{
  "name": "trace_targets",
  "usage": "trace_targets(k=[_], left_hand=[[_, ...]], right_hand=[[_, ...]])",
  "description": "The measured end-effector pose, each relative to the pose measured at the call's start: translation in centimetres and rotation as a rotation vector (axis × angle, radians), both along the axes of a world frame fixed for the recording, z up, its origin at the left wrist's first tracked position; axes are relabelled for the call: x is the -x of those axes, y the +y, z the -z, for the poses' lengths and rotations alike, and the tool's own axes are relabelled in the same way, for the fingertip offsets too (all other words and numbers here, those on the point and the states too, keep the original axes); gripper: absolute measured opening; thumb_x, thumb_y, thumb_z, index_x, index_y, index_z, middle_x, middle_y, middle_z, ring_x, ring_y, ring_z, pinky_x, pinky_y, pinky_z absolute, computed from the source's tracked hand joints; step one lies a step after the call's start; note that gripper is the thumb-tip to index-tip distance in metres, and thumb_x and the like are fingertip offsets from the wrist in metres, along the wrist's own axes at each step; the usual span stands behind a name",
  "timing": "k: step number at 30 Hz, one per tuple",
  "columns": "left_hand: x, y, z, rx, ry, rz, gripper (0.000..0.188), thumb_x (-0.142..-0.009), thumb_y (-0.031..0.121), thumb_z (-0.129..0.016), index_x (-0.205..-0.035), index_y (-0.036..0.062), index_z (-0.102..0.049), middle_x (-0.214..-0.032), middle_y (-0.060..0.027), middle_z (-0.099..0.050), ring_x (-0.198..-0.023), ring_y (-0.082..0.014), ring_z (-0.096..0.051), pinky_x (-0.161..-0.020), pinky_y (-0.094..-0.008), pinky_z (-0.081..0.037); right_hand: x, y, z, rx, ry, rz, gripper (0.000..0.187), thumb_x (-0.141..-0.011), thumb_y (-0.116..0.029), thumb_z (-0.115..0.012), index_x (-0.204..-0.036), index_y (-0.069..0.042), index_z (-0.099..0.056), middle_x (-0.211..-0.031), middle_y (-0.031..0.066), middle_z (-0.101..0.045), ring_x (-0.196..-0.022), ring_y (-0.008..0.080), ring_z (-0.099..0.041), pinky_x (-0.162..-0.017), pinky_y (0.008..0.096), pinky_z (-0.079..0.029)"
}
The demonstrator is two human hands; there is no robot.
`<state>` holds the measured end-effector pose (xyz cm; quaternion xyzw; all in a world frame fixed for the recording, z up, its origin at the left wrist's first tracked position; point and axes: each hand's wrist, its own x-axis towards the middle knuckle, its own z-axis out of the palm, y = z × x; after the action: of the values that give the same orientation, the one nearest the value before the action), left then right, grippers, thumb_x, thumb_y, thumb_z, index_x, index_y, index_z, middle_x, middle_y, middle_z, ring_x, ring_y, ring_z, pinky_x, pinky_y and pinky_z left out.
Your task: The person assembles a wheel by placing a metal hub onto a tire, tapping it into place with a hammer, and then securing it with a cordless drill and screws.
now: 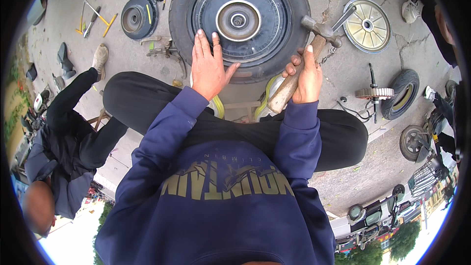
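In front of me a wheel (239,66) lies flat on the ground, a black tyre around a dark hub motor (208,14) with a round opening at its centre. My left hand (209,67) rests with spread fingers on the near left side of the hub and holds nothing. Closed around the wooden handle of a hammer (321,30) is my right hand (306,78), just off the tyre's near right edge. The hammer's metal head points away from me, over the tyre's right rim. Whether it touches the tyre I cannot tell.
Right of the wheel lie a round metal cover (368,25), a copper-wound stator (374,93) on its shaft and a small tyre (400,94). To the left are a dark round hub part (139,17) and yellow-handled tools (109,25). A person (64,152) sits at the left.
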<state>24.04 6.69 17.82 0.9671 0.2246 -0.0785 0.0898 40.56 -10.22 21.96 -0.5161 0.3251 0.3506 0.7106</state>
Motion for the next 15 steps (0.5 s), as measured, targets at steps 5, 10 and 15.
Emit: trace_targets(k=[5,10,15], left_hand=[[1.6,-3.1,-0.7,0.067,0.016,-0.004,0.089,-0.087,0.044,-0.071,-0.147,-0.0119,-0.035,-0.149,-0.0456,-0.026,-0.14,-0.0559,-0.031,-0.115,-0.0546,-0.029],[2.6,-5.0,-1.0,0.071,0.044,0.059,0.077,-0.087,0.045,-0.07,-0.145,-0.0014,-0.047,-0.153,-0.0397,-0.026,-0.143,-0.0506,-0.031,-0.114,-0.0544,-0.029],[2.3,-3.9,-2.0,0.162,-0.096,-0.025,0.067,-0.088,0.04,-0.071,-0.137,-0.0008,-0.052,-0.143,-0.0347,-0.039,-0.133,-0.0471,-0.042,-0.11,-0.0517,-0.034]], right_hand=[[-0.4,0.9,0.2,0.061,-0.067,-0.069,0.029,-0.1,-0.032,-0.063,-0.104,-0.005,-0.052,-0.073,0.0035,-0.051,-0.053,0.0141,-0.05,-0.047,0.0318,-0.046],[0.9,0.5,0.1,0.02,-0.029,-0.131,0.035,-0.099,-0.036,-0.065,-0.107,-0.004,-0.052,-0.074,0.0024,-0.051,-0.056,0.013,-0.05,-0.049,0.0305,-0.046],[1.8,0.5,0.3,0.046,-0.067,-0.135,0.025,-0.1,-0.028,-0.063,-0.101,-0.005,-0.051,-0.072,0.0048,-0.052,-0.051,0.0149,-0.051,-0.045,0.0326,-0.047]])
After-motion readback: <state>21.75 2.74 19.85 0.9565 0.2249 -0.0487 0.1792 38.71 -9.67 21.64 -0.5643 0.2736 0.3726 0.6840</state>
